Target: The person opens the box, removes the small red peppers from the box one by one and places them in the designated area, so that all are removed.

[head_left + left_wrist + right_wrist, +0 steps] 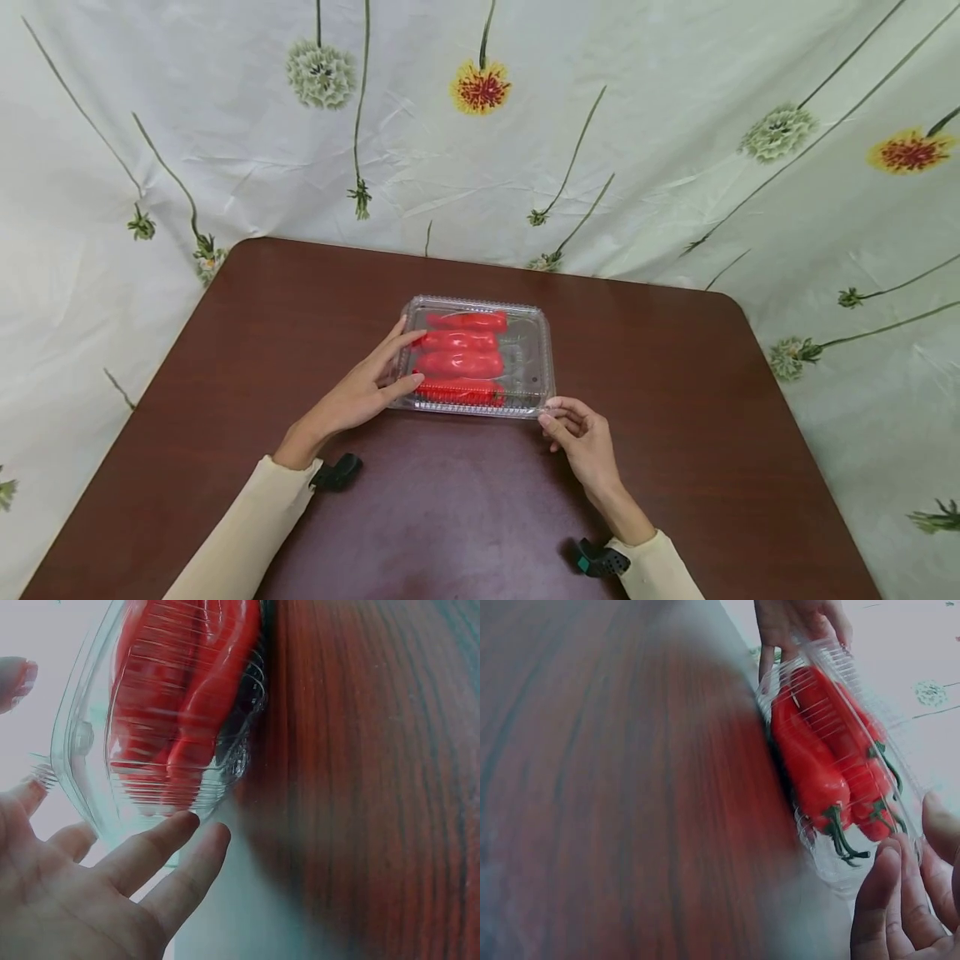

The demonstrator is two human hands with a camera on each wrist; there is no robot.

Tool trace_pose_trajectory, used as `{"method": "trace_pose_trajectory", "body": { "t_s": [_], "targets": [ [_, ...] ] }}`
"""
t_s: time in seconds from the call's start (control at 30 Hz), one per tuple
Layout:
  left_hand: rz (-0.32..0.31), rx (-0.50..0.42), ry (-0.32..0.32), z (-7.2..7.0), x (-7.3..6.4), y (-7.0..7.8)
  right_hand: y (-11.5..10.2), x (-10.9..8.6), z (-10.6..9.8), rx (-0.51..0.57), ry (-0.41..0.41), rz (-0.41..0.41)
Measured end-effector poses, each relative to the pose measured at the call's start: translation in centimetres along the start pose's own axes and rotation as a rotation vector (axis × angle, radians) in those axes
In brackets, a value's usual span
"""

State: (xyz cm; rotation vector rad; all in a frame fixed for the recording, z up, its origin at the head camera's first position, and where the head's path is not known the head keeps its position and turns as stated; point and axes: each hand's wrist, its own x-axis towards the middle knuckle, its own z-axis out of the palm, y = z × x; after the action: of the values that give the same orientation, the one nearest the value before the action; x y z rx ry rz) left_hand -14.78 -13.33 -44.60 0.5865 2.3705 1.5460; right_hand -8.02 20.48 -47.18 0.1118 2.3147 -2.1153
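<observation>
Clear plastic container [531,354], one, rectangular, ribbed along the walls; lies a little beyond the middle of the table, toward the far edge, long side roughly parallel to that edge. Its cover lies over the contents; whether the rim is fastened all round cannot be told.

Contents: red peppers [459,363], glossy, four showing from above, laid side by side lengthwise; green stems [836,829] at the right-hand end.

Left hand [358,393], at the container's left end: fingers extended and spread apart, thumb over the near left corner, forefinger reaching onto the top, other fingertips against or just beside the end wall.

Right hand [588,443], at the near right corner: thumb and fingers bent, pinching the rim there.

Sleeves, a pair, cream: left sleeve [247,533], right sleeve [656,571]. A dark device at each wrist, the left device [337,472] black, the right device [600,560] black with a green patch.

Table [645,358], reddish-brown with rounded far corners, a paler sheen on the near part of its top.

Cloth [420,142], white, creased, hung behind the table and at its sides; printed with long-stemmed flowers, among them pale round heads [321,75] and a yellow-and-red bloom [480,88].
</observation>
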Motion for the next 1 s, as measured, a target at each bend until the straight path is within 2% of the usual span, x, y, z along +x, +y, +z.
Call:
{"method": "trace_pose_trajectory", "body": {
  "t_s": [0.3, 0.67, 1.0],
  "targets": [
    [0.001, 0.009, -0.002, -0.1, -0.1, -0.1, 0.0, -0.4, -0.3, -0.001, -0.055, -0.025],
    [-0.006, 0.011, -0.003, -0.1, -0.2, 0.1, -0.3, 0.2, -1.1, 0.036, -0.103, 0.013],
    [-0.004, 0.021, 0.024, -0.1, -0.1, 0.1, -0.2, 1.0, -1.0, 0.207, -0.177, -0.025]
  ]
}}
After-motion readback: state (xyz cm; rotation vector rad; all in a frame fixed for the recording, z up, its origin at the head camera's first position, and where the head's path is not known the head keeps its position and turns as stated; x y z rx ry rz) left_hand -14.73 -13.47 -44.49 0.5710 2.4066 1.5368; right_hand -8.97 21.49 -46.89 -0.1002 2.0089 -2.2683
